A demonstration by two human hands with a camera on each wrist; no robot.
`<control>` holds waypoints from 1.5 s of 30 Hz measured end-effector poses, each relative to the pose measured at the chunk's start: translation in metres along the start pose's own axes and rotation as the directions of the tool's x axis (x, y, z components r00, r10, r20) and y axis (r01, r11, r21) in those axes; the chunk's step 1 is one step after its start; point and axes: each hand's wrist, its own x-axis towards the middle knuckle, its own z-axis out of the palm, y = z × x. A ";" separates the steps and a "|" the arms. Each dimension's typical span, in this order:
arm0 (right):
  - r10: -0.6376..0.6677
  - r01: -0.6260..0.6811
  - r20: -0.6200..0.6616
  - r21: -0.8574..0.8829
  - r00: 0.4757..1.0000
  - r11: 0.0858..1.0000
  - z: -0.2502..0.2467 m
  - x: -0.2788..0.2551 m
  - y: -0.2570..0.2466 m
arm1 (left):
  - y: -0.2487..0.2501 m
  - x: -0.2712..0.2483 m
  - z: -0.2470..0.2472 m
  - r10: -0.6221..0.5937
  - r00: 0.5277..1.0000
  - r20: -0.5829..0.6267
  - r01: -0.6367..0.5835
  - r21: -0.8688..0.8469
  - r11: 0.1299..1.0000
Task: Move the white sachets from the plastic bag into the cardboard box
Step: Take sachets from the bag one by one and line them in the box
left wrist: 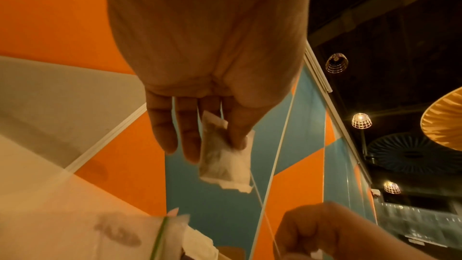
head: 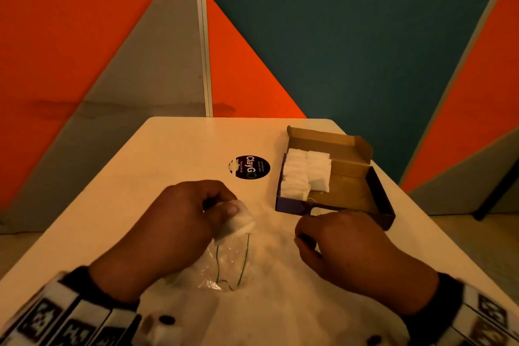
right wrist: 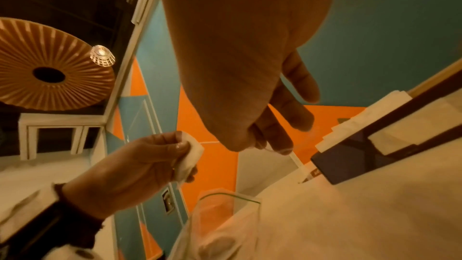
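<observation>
Sachet (head: 238, 220) sits in the left grip (head: 179, 222) above the bag (head: 224, 264) on the desk (head: 174, 149), ready for the box (head: 337, 177) holding others. Left wrist: thumb pins it on fingers (left wrist: 190, 135). Right wrist: right grip (right wrist: 262, 141) pinches a thin string, apparently the sachet's.

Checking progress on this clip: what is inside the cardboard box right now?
The cardboard box holds white sachets standing in rows along its left side; the right part shows bare cardboard floor. How many sachets there are, or anything beneath them, is hidden.
</observation>
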 end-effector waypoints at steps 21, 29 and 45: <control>0.307 0.232 -0.347 0.906 0.886 0.353 0.008 0.011 -0.044 | 0.016 0.000 0.046 -0.235 0.972 0.028 0.163 -0.800 0.577; 0.423 -0.026 -0.185 0.895 0.887 0.446 -0.005 0.031 0.019 | -0.023 -0.007 -0.006 -0.006 0.999 0.043 0.000 0.148 0.989; 0.578 -0.475 0.190 0.786 0.793 0.394 0.067 0.137 0.152 | -0.115 -0.011 -0.041 -0.370 0.850 0.375 0.154 0.495 0.855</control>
